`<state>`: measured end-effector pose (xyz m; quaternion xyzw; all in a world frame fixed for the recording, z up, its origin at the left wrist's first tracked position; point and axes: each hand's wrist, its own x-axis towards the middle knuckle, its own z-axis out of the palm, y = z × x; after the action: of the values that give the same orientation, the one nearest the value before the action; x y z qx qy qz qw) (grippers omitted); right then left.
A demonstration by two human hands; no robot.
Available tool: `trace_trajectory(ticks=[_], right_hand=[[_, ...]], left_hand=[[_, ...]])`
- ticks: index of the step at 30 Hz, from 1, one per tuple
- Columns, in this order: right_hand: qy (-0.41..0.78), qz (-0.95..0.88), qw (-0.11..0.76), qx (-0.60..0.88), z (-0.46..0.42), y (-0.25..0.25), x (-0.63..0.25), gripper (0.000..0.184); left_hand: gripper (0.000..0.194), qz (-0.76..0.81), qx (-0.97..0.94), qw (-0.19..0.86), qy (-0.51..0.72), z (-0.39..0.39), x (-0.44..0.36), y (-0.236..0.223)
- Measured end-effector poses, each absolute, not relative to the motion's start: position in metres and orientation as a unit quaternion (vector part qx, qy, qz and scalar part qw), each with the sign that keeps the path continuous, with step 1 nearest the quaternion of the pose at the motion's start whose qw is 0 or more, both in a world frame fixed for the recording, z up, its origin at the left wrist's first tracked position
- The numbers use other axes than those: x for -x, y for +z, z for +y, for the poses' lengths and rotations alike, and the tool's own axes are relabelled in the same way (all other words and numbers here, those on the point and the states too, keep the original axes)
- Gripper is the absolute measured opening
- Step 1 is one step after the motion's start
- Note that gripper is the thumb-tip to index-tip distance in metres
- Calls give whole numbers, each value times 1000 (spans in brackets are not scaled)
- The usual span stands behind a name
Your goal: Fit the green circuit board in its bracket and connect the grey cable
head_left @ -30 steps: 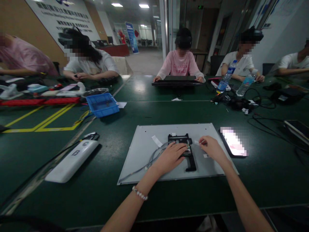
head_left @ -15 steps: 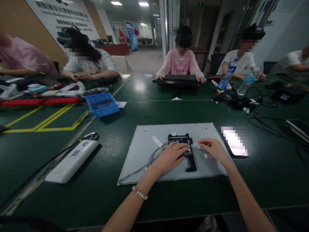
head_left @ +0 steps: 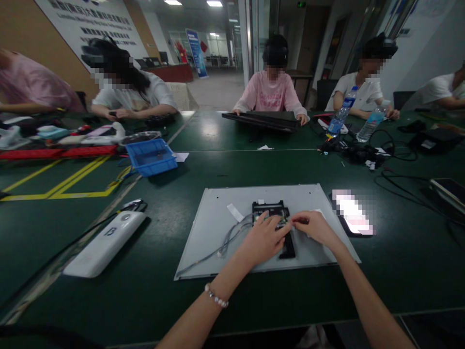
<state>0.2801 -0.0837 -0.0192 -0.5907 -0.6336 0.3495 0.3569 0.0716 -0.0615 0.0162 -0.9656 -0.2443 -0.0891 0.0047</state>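
Note:
A thin grey-white panel [head_left: 218, 208] lies flat on the table in front of me. On it sits a black plastic frame [head_left: 288, 249] with a small circuit board [head_left: 281, 222], from which grey cables [head_left: 228, 237] trail to the left. My left hand [head_left: 263, 237] rests over the frame and board, fingers stretched and apart, covering much of both. Close beside its fingertips, my right hand [head_left: 314, 227] is closed in a pinch at the board's right side. What the pinch holds is hidden. A white strip [head_left: 235, 213] lies on the panel, left of the frame.
A lit phone [head_left: 352, 213] lies right of the panel, and a white power bank [head_left: 105, 245] with a cable lies left. Farther back are a blue tray [head_left: 150, 157], water bottles [head_left: 341, 114] and tangled black cables [head_left: 358, 150]. Across the table, a person holds a black flat panel [head_left: 261, 121].
My right hand has moved left to the board, and the translucent piece at its fingertips has gone from sight. My left hand has shifted slightly. The person opposite has tilted the black panel.

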Motion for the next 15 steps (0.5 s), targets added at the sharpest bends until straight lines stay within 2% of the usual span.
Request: trace_trajectory(ticks=[4, 10, 15], right_hand=[[336, -636, 361, 593, -83, -23, -279, 16], [322, -630, 367, 604, -84, -22, -277, 16], [321, -632, 364, 604, -85, -21, -276, 15]], left_hand=[[35, -246, 965, 17, -88, -62, -74, 14], [40, -238, 967, 15, -92, -60, -73, 14], [32, -244, 966, 3, -87, -61, -73, 15]])
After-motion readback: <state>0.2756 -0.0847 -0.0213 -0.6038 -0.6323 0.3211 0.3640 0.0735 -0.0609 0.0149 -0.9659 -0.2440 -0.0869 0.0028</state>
